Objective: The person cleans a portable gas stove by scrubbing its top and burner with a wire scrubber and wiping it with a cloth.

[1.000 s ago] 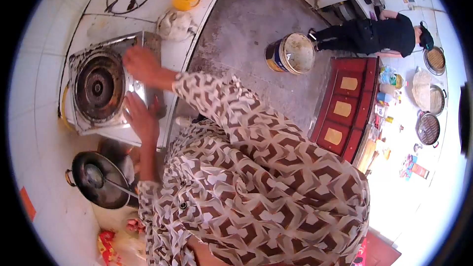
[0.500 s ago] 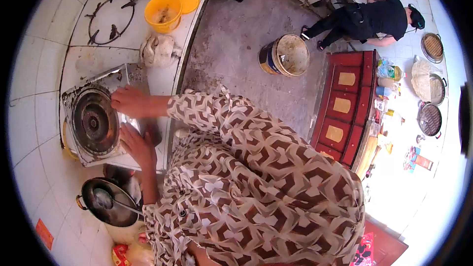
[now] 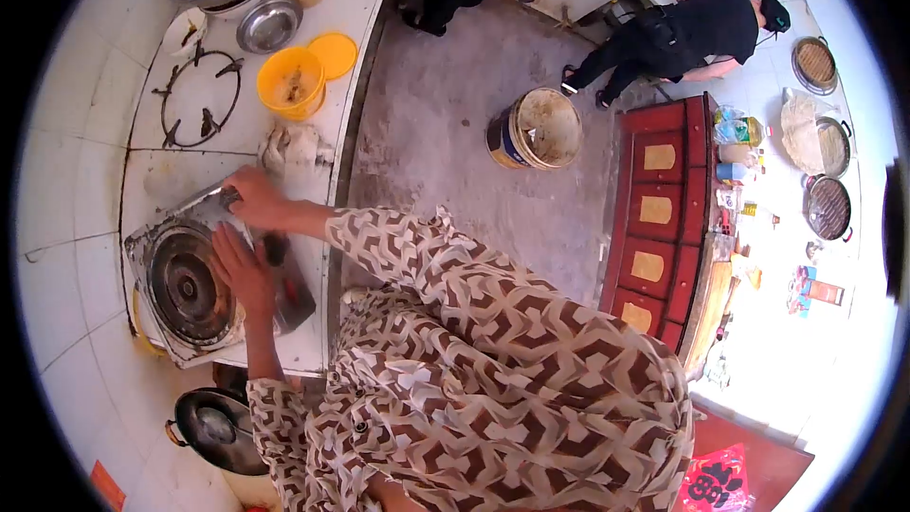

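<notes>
A single-burner gas stove point(image 3: 299, 289) with a metal top stands on the white counter, its round blackened burner point(image 3: 188, 277) uncovered. My right hand point(image 3: 258, 201) is closed at the stove's upper corner. A small dark patch shows at its fingertips; whether that is a held thing or grime I cannot tell. My left hand point(image 3: 245, 267) lies with its fingers stretched out on the stove top, between the burner and the front panel. A crumpled whitish cloth point(image 3: 292, 149) rests on the counter just beyond my right hand.
Past the cloth stand a yellow tub point(image 3: 275, 85), its lid point(image 3: 336, 55), a metal bowl point(image 3: 269, 27) and a black pan-support ring point(image 3: 234, 100). A wok point(image 3: 218, 441) sits below the stove. A bucket point(image 3: 548, 129) is on the floor; a person in black point(image 3: 687, 33) stands beyond.
My left hand has shifted up along the stove top, closer to my right hand. My right hand has moved to the stove's corner. The whole view has shifted slightly.
</notes>
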A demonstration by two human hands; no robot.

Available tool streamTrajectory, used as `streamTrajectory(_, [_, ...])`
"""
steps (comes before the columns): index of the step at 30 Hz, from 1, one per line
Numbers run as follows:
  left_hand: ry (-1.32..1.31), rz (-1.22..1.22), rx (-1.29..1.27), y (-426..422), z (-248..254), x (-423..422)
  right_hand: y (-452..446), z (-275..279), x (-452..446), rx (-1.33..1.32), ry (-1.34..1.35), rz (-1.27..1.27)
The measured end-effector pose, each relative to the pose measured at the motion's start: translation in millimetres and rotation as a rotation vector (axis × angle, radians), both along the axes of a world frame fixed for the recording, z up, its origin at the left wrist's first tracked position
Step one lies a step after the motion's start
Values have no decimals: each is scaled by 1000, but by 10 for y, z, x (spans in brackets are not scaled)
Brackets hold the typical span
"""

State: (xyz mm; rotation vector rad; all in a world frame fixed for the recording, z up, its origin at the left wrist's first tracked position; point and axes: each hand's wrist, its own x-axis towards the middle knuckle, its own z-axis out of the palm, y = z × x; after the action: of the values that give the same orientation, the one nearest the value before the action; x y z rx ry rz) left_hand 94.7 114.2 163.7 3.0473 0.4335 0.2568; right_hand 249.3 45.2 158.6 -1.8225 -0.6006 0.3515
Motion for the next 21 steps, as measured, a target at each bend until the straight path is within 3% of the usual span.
streamTrajectory(8, [-79,-10,-212,164,32,554,-342,144,77,45,71,18])
streamTrajectory(11, [-198,-81,-250,-37,58,400,-393,199,101,51,114,23])
streamTrajectory(14, [-93,-5,-291,-157,216,270,-428,209,108,20,100,24])
streamTrajectory(17, [-62,2,-171,-133,422,170,-261,151,8,16,34,41])
streamTrajectory(19, [-137,9,-288,-93,324,59,-62,147,-39,14,46,55])
streamTrajectory(20, [-207,31,-301,-46,139,-58,59,-59,-79,42,-116,17])
streamTrajectory(21, [-69,117,-380,-73,259,-140,60,117,-30,72,57,76])
